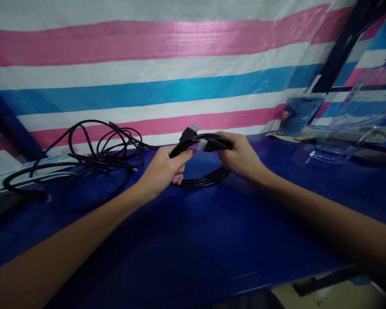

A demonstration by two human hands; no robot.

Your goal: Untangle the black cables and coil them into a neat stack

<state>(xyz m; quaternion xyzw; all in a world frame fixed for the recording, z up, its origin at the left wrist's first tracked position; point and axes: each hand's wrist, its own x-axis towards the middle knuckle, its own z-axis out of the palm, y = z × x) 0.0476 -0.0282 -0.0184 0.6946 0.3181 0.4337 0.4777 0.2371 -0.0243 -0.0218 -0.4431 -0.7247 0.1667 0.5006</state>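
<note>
Both my hands grip a black cable (pixel 203 182) wound into a round coil, held just over the blue table (pixel 193 240). My left hand (pixel 167 167) is closed around the coil's left side, thumb on top. My right hand (pixel 239 154) is wrapped round its right side. Two black plugs with pale translucent caps show at the top of the coil. One plug (pixel 187 134) points up and right beside my left hand; the other plug (pixel 209 145) points left from my right hand. Some fingers are hidden behind the coil.
A loose tangle of black cables (pixel 106 161) lies on the left of the table. A dark flat object (pixel 3 208) is at the left edge. On the right stand a blue cup-like holder (pixel 299 116) and clear plastic (pixel 344 124). A striped sheet (pixel 167 96) hangs behind.
</note>
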